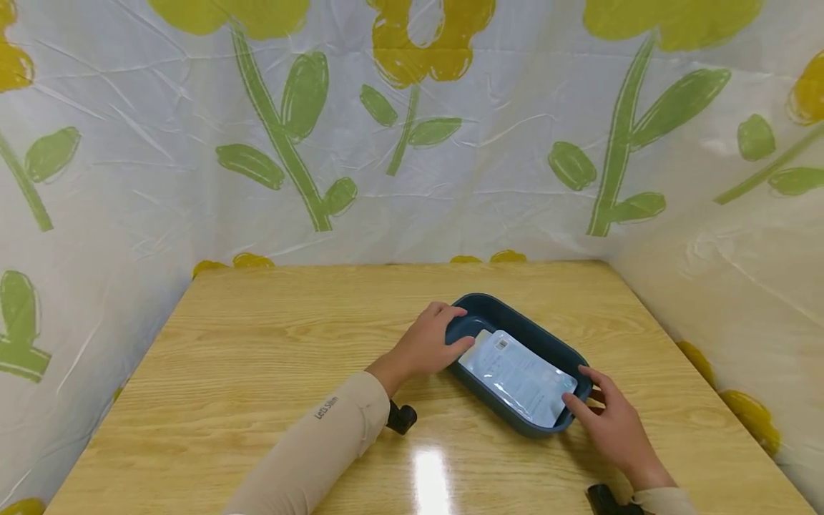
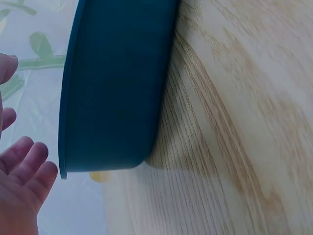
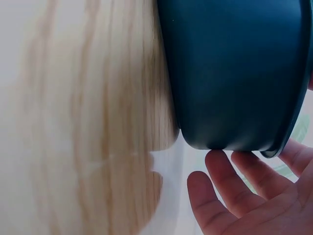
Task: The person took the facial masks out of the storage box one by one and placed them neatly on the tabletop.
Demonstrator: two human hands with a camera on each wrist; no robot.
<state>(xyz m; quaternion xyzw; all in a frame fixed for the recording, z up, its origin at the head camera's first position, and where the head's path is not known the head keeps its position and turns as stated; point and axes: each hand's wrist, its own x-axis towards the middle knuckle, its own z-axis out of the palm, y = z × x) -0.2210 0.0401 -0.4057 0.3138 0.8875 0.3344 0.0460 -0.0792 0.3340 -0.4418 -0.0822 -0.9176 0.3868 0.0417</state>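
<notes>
A dark blue oblong basin (image 1: pixel 528 322) with rounded corners sits at a slant on the table. Inside it lies a flat, shiny light-blue packet (image 1: pixel 515 375) with a small barcode; a cream-coloured edge shows beside its upper left end. My left hand (image 1: pixel 428 343) is over the basin's left end, its thumb and fingers spread and relaxed; the left wrist view shows its fingertips apart from the rim. At the opposite end my right hand (image 1: pixel 611 418) has loosely extended fingers touching the outer wall (image 3: pixel 234 88), with the thumb above the rim beside the packet.
The wooden table (image 1: pixel 257 343) stretches left of the basin and in front of it. White cloth (image 1: pixel 502 207) printed with yellow flowers and green leaves hangs behind the table and along both sides. Black wrist devices (image 1: pixel 402 418) show beneath both forearms.
</notes>
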